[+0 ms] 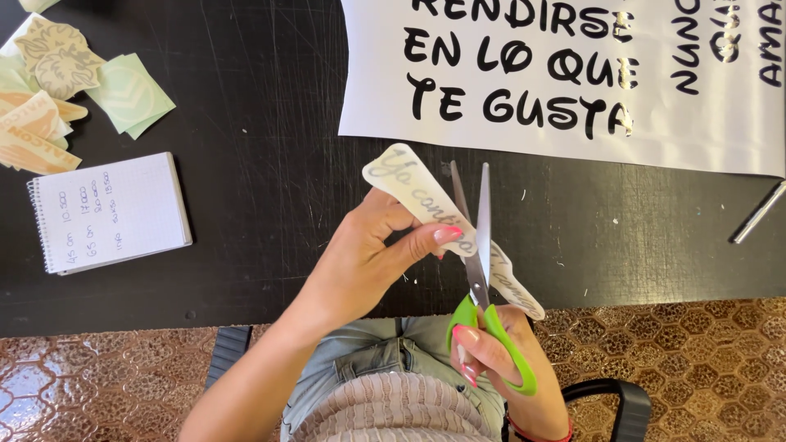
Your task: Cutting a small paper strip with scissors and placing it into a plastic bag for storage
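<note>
Green-handled scissors [481, 270] point away, cutting sticker strip [426, 200].

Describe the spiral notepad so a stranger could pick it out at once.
Start at the black table and look to its left side, below the loose pile of paper cutouts. The spiral notepad lies flat there, slightly tilted. Unlike the cutouts, it is a white gridded rectangle with wire binding on its left edge and handwritten notes.

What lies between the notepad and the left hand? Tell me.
Only bare black table lies between the notepad and the left hand, seen in the head view.
</note>
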